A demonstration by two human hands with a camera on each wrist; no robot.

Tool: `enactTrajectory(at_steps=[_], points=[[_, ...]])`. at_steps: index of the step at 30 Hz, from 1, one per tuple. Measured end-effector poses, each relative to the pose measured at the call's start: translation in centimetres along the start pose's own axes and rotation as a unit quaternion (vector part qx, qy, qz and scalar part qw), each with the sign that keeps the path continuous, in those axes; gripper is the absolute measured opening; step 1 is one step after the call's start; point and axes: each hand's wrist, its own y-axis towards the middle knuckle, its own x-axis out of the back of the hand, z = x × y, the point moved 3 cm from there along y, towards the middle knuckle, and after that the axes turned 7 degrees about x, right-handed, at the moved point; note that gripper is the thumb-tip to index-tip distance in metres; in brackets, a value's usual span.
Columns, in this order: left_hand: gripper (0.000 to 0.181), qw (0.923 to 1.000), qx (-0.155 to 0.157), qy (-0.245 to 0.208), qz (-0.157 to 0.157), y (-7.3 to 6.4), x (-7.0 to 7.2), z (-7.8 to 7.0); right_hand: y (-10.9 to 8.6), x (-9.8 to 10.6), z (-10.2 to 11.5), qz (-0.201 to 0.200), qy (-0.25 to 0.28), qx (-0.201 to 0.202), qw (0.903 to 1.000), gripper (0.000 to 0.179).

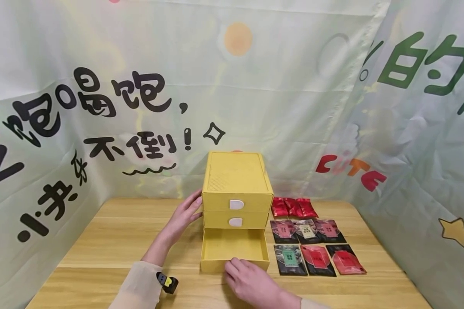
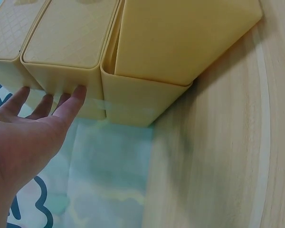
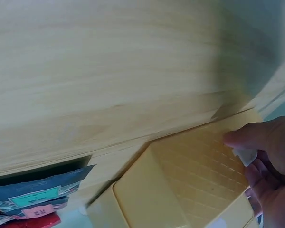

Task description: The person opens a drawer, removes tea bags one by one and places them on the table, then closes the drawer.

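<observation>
A yellow three-tier drawer unit (image 1: 237, 171) stands on the table, its upper two drawers closed. Its bottom drawer (image 1: 211, 266) is pulled out, and the bare yellow floor shows inside. My left hand (image 1: 183, 216) rests with fairly straight fingers against the unit's left side; the left wrist view shows its fingertips (image 2: 80, 92) on the side wall of a tier. At the drawer's front, my right hand (image 1: 251, 281) pinches the white pull tab (image 3: 247, 156) between thumb and fingers. In the head view that tab is hidden behind the hand.
Right of the unit lie rows of packets: small shiny red sachets (image 1: 293, 207) at the back, then dark pouches with coloured labels, among them a green-labelled pouch (image 1: 290, 260) near the open drawer. A black strap device (image 1: 168, 283) sits at the left wrist. Printed cloth (image 1: 278, 116) hangs behind.
</observation>
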Motion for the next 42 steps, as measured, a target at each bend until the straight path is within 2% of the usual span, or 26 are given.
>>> enactTrajectory(at_steps=[7, 12, 23, 42], points=[[0.061, 1.0000, 0.003, 0.000, -0.004, 0.1, 0.0, 0.1, -0.1, -0.8, -0.8, 0.046, 0.003, -0.019, 0.9988, 0.060], [0.061, 1.0000, 0.003, 0.001, -0.006, 0.1, 0.0, 0.2, 0.0, -1.5, -1.5, 0.040, 0.011, -0.037, 0.9985, 0.062], [0.062, 0.9999, 0.015, 0.003, -0.005, -0.1, 0.0, 0.4, 0.4, -2.9, -2.6, 0.068, 0.002, -0.053, 0.9963, 0.031], [0.062, 0.9999, 0.009, 0.005, -0.007, 0.0, 0.0, 0.2, 1.3, -4.8, -4.3, 0.117, -0.008, -0.077, 0.9901, 0.037]])
